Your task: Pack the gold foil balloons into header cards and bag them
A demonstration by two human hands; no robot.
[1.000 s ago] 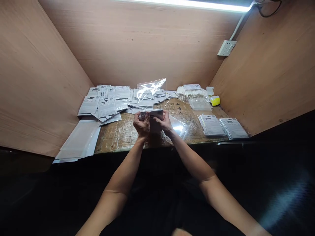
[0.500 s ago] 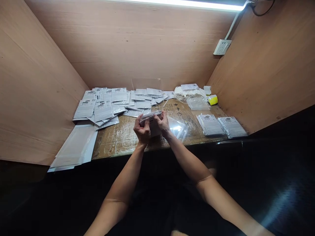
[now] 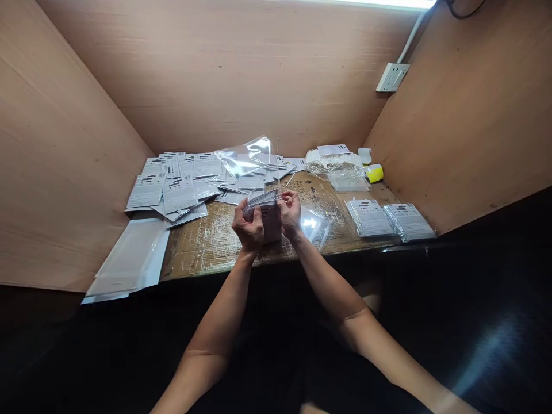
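Note:
Between my hands, upright above the table, is a bundle of flat packs (image 3: 271, 223) with clear plastic edges. My left hand (image 3: 249, 226) is closed round its left side, the thumb lying on the near face. At its upper right corner my right hand (image 3: 290, 211) pinches the thin plastic edges with thumb and fingers. A shiny clear plastic sheet (image 3: 246, 157) rises from the bundle and leans to the left; where its lower end is held is hard to make out. Below my right hand, more clear plastic sleeves (image 3: 319, 227) lie on the cardboard.
Many white printed packs (image 3: 180, 194) lie heaped at the back left. Long clear sleeves (image 3: 125, 256) are at the left front edge. Two neat stacks of packs (image 3: 370, 219) sit at right. Behind them are white pieces in plastic (image 3: 334, 163) and a yellow roll (image 3: 374, 173). Wooden walls (image 3: 241, 75) enclose the table.
The clear sheet has tilted left and now bends and shines. My right hand has shifted to the bundle's right corner, and the plastic edges there are fanned out more.

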